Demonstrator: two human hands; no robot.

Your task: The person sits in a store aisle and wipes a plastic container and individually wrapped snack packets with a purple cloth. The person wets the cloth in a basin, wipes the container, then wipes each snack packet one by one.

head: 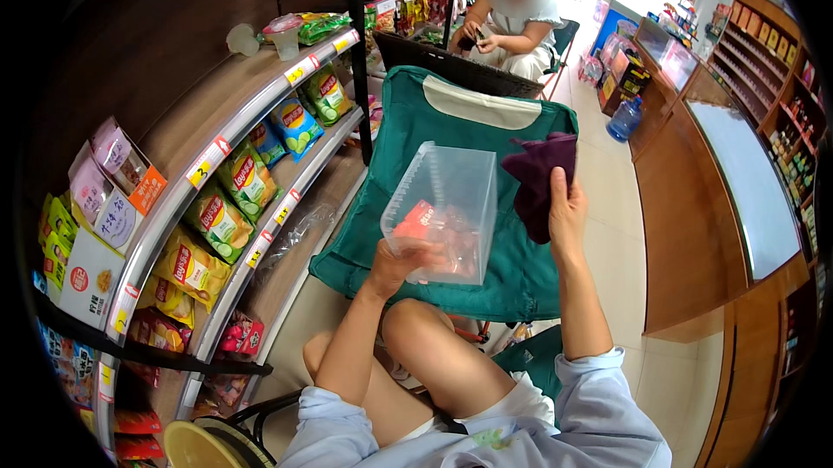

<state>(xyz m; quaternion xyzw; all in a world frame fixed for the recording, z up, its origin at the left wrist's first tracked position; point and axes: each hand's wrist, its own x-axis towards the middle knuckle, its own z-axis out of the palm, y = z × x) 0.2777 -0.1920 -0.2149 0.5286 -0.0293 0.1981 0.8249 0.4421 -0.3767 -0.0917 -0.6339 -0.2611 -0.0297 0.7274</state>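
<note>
A clear plastic bin (459, 175) is tilted above the seat of a green folding chair (416, 117). My left hand (400, 263) grips the bin's near side, its fingers reaching under or along the wall. Inside the bin lie several red packets (420, 217), partly blurred by the plastic. To the right of the bin, my right hand (567, 211) pinches a dark purple cloth (537, 185), thumb uppermost. The cloth hangs bunched from the fingers and is apart from the bin.
Shelves at left hold bags of Lay's chips (244, 178) and snack boxes (117, 175). Beyond the chair, a seated person (520, 32) handles a small item behind a dark panel (455, 68). A wooden counter (690, 227) and a blue water jug (625, 120) stand right. A yellow container (195, 445) is low left.
</note>
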